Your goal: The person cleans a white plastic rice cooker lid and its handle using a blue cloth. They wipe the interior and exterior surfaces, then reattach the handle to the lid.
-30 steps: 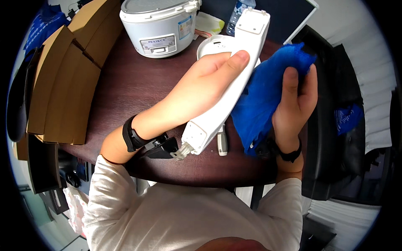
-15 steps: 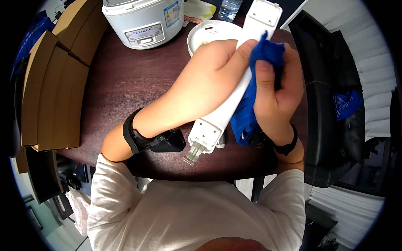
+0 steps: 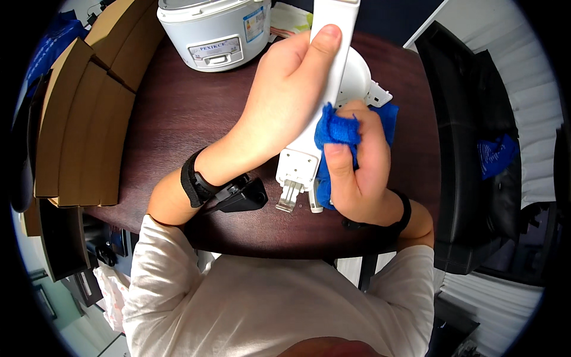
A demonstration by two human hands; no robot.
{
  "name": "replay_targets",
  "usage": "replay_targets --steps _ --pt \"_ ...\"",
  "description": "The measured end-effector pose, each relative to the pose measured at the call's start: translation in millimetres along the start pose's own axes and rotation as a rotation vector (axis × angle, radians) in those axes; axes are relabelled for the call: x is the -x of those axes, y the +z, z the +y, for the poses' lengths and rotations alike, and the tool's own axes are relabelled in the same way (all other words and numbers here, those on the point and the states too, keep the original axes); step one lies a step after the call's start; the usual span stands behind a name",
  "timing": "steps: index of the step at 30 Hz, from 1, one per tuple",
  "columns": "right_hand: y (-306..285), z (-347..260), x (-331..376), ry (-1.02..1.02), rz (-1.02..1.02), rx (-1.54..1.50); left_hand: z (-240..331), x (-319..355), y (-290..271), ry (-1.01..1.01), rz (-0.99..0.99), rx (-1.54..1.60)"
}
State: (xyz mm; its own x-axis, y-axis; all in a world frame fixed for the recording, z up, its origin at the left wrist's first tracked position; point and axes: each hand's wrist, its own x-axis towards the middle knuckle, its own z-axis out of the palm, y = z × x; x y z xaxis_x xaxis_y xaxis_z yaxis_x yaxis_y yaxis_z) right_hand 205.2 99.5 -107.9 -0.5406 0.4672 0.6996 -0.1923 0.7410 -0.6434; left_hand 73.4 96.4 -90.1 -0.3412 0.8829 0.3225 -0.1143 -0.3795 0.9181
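My left hand (image 3: 288, 89) is wrapped round a long white plastic bar (image 3: 304, 140), its thumb lying along the upper face. The bar slants over the table, and a metal clip (image 3: 289, 195) sticks out of its near end. In my right hand (image 3: 363, 163) is a bunched blue cloth (image 3: 339, 131), pinched under the thumb and pressed against the bar's right edge near the clip end. Behind the bar sits a round white plastic part (image 3: 355, 74), partly hidden. Another slim white piece (image 3: 314, 201) shows under the cloth, mostly covered.
A pale blue rice cooker (image 3: 214, 35) stands at the back of the dark wooden table (image 3: 172, 125), with a folded towel (image 3: 289, 19) beside it. Brown cardboard boxes (image 3: 83, 128) line the left side. A black sofa (image 3: 476, 143) is on the right.
My right hand has slid the cloth down the bar toward its clip end. The bar has swung to a steeper angle, its far end moving left. The water bottle is no longer visible.
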Motion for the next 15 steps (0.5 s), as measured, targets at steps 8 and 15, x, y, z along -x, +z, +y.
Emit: replay_targets --steps 8,15 --pt "-5 -17 8 0.138 -0.279 -0.343 1 -18 -24 0.045 0.033 -0.174" --pt "-19 -8 -15 0.357 0.249 -0.277 2 -17 -22 0.035 -0.116 0.005"
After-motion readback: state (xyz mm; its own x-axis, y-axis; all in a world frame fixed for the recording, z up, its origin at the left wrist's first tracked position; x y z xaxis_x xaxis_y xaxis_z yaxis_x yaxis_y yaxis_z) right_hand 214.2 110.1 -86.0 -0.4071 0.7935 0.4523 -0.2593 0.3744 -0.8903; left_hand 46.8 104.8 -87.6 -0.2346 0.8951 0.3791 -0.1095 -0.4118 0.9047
